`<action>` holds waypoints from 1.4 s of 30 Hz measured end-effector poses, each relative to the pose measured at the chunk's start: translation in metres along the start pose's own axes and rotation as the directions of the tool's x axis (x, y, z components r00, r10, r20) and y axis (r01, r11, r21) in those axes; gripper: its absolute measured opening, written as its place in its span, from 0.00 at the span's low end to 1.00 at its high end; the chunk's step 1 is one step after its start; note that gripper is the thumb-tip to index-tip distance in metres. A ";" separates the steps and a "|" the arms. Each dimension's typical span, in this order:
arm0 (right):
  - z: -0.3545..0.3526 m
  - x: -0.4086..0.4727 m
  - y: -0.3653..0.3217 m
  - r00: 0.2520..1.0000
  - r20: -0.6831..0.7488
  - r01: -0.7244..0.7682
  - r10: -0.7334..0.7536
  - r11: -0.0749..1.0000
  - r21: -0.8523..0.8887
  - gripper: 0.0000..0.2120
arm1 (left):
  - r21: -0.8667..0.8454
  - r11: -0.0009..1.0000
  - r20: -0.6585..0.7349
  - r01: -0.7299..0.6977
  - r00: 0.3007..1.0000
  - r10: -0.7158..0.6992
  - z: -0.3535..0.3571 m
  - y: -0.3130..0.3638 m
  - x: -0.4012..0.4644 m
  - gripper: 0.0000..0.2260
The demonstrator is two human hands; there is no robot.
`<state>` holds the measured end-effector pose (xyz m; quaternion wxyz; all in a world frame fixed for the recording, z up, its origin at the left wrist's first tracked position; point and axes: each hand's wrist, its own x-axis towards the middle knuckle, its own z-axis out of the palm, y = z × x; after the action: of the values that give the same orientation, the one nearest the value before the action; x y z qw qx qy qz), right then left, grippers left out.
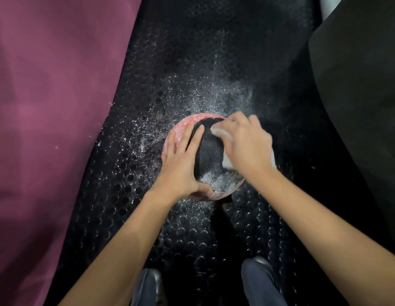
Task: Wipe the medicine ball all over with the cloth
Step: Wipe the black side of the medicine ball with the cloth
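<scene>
Our left hand lies flat against the left side of the medicine ball, fingers straight and spread over its curve, thumb hooked low on the near side. Our right hand sits on the ball's right side with the fingers curled around a white cloth, pressing it to the surface of the ball. So the ball lies directly between and under both hands, the left bracing it and the right holding the cloth on it.

Largest around us is the black rubber floor mat, studded with round bumps, which fills the middle of the view and carries the ball. A scatter of white powder is spread over the mat, thickest just beyond and to the left of the ball. On the left hangs a broad purple fabric, its edge running diagonally down the mat. On the right a large dark shape covers the upper corner; we cannot tell what it is.

The ball itself is black and textured across the top, with a pink band, speckled white, showing along its far left rim and near edge. A whitish dusty patch sits on its near lower face. Our two knees in dark trousers show at the bottom edge.
</scene>
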<state>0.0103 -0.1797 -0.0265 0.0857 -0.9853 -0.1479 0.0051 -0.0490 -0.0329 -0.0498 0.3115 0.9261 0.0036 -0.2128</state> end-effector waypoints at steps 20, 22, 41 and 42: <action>0.004 0.012 -0.006 0.998 0.056 -0.031 0.031 1.000 -0.003 0.11 | -0.014 1.000 0.019 0.024 1.000 -0.024 0.000 0.003 0.000 0.64; 0.002 0.029 0.004 0.975 0.101 -0.206 0.199 0.976 0.065 0.12 | 0.000 1.000 0.010 0.009 1.000 -0.009 0.002 0.004 0.001 0.63; 0.006 0.020 0.001 0.990 0.027 -0.143 0.141 0.974 0.174 0.11 | -0.015 0.999 0.025 -0.047 0.999 0.048 -0.012 -0.015 0.009 0.64; 0.007 0.027 0.002 0.989 0.036 -0.144 0.140 0.975 0.170 0.11 | -0.027 0.998 0.019 -0.051 0.998 0.052 -0.012 -0.016 0.011 0.64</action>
<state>0.0365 -0.1720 -0.0333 0.1681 -0.9821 -0.0771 0.0358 -0.0360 -0.0141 -0.0548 0.3292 0.9195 -0.0205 -0.2140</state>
